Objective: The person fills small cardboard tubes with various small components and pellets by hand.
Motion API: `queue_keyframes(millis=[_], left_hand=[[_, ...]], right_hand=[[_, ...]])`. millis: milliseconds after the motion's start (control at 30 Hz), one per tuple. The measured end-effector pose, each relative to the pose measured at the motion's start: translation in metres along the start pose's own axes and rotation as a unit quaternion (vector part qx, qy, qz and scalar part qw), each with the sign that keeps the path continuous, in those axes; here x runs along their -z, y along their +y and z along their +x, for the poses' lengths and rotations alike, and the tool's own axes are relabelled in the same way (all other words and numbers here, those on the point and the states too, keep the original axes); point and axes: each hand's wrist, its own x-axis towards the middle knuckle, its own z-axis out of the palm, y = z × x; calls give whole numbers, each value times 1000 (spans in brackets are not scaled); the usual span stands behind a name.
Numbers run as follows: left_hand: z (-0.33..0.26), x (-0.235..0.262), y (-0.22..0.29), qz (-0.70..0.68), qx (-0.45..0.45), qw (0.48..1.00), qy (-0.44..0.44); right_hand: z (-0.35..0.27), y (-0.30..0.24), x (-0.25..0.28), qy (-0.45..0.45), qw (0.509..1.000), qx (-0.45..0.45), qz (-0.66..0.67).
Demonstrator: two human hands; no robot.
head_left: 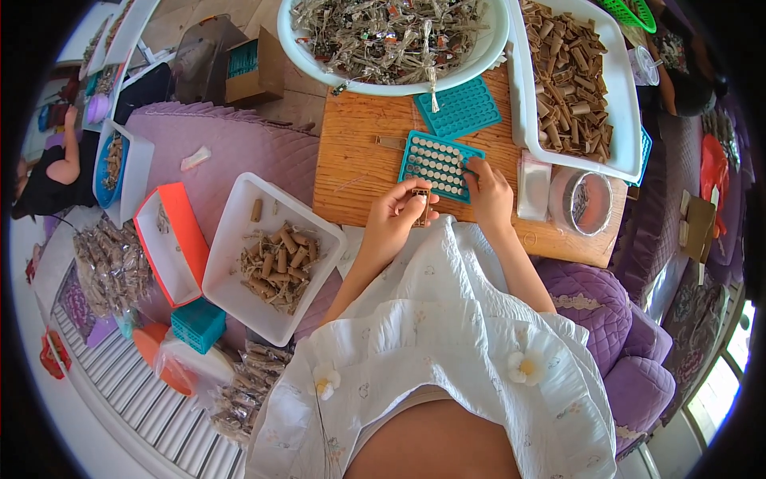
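Two hands work at the near edge of a wooden tabletop [359, 144]. The left hand [396, 214] is closed around a small brown paper tube [420, 206], pinching it upright between thumb and fingertips just in front of a teal grid tray [436, 164]. The right hand [488, 191] rests its fingers on the near right corner of that tray, touching the rows of pale round tube ends that fill it; whether it grips anything I cannot tell. A second, unfilled teal tray [459, 108] lies just behind the first. Beyond it sits a large white basin [395, 36] heaped with grey tangled strips, and to the right a white rectangular bin [570, 80] full of brown tubes. A round clear tub [586, 201] stands at the tabletop's right end. Left of the person's lap, on purple cushioning, a white tray [271, 255] holds more loose brown tubes, with an orange-edged box [169, 239] beside it.
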Motion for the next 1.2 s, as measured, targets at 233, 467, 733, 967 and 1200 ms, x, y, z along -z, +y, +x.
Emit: queue_keyframes(millis=[233, 467, 733, 967, 1200], left_hand=[[0, -4, 4, -2, 4, 1000, -21], [-6, -7, 10, -9, 13, 998, -58], [-9, -7, 8, 51, -12, 997, -55], [-12, -8, 5, 150, -26, 988, -40], [-6, -13, 10, 246, -1, 961, -128]], right_hand=[[6, -10, 5, -2, 998, -34, 48], [-6, -78, 39, 61, 974, 76, 203], [-12, -81, 39, 40, 974, 112, 191], [-6, -72, 46, -116, 963, 67, 232], [26, -67, 75, -319, 905, 0, 281]])
